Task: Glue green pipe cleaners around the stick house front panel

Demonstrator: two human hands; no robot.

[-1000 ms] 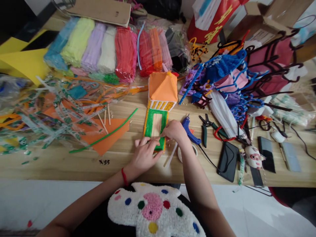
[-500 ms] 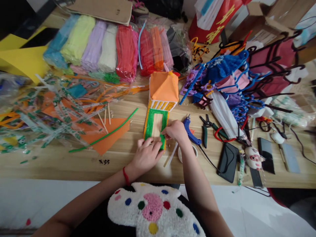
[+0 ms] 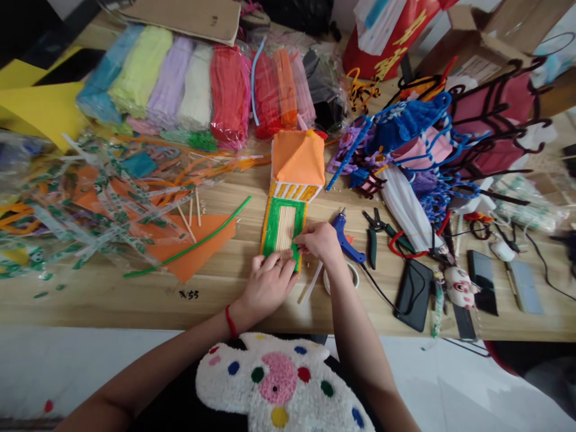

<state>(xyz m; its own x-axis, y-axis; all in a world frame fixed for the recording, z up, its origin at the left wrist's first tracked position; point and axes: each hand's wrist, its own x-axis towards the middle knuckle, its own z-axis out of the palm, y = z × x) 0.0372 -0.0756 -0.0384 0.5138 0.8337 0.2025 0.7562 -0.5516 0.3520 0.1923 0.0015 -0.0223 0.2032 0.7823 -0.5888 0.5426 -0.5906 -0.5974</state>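
Evidently both hands are at the near end of a green base (image 3: 270, 231), which lies on the table (image 3: 112, 300) directly before an orange-roofed model house (image 3: 297, 159). Pale sticks (image 3: 285, 225) run lengthwise down its middle. The left hand (image 3: 269, 282) rests loosely open, fingers slightly bent over the base's near end, gripping nothing. The right hand (image 3: 318, 243) has its fingers drawn together at the base's right edge; whether they pinch anything cannot be told. Right of that hand lie a blue glue gun (image 3: 344, 237) and, beyond it, cutters (image 3: 372, 243).
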